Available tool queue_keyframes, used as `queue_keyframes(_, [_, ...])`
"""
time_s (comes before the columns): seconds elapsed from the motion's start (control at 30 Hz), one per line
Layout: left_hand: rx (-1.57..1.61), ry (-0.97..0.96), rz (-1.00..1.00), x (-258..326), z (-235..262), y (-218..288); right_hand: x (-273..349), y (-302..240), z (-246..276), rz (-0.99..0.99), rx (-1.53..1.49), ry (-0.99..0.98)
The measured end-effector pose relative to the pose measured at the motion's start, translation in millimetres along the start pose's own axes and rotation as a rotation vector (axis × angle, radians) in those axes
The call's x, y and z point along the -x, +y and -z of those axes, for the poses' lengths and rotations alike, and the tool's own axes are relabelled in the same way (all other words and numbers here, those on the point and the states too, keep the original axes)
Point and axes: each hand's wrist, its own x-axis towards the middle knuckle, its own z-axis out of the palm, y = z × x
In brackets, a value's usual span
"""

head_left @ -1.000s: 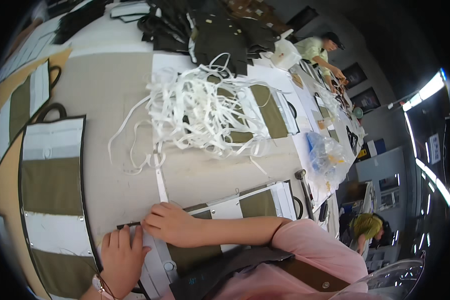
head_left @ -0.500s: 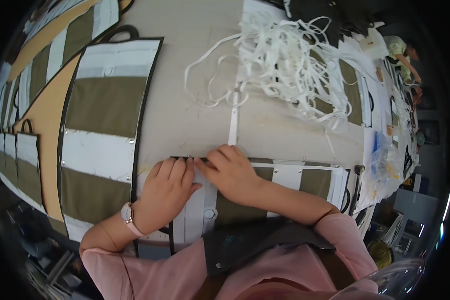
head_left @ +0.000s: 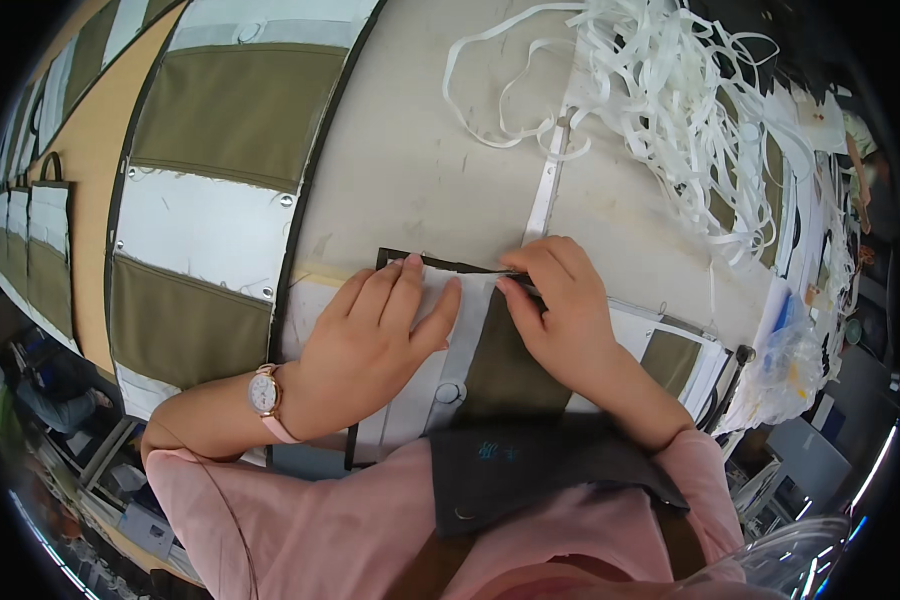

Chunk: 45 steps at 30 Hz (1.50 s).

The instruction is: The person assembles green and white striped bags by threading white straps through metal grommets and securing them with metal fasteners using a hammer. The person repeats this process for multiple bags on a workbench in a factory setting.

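A panel of white and olive fabric [head_left: 515, 375] with snap buttons lies crosswise in front of me. Black edging [head_left: 462, 267] runs along its far side and stands slightly off the white layer near the left corner. My left hand [head_left: 375, 345], with a watch at the wrist, rests on the white end, fingers spread and tips at the edging. To its right, my right hand [head_left: 568, 312] pinches the edging between thumb and fingers. Its palm hides part of the panel.
A larger striped panel [head_left: 225, 115] lies to the left. White tape [head_left: 670, 120] is heaped at the far right, with a narrow white strip [head_left: 542, 205] near my right hand. A clear plastic bag [head_left: 785, 350] sits at the table's right side.
My right hand has slid right along the edging, away from the left hand. The left hand's fingers have spread apart. The whole view has also shifted and come closer.
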Motion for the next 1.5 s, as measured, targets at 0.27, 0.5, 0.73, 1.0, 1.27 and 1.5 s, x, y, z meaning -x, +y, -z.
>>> queue_keyframes(0.27, [0.060, -0.054, 0.026, -8, 1, -4, -18, -4, 2, -0.061, -0.007, -0.205])
queue_keyframes(0.5, [-0.040, -0.071, -0.008, -9, 4, -1, -3, 2, -22, 0.094, 0.147, 0.025])
queue_keyframes(0.73, [0.011, -0.047, 0.013, -4, -1, -1, 1, 19, -8, 0.317, 0.086, -0.042])
queue_keyframes(1.0, [0.050, -0.033, 0.049, -6, 0, -5, 0, 12, -3, 0.508, 0.275, -0.025])
queue_keyframes(1.27, [-0.017, -0.076, 0.024, -6, 2, -6, 2, 19, -3, 0.418, 0.219, -0.074])
queue_keyframes(1.5, [-0.109, -0.041, -0.021, -11, 1, 5, 8, 5, -9, 0.421, 0.380, 0.029])
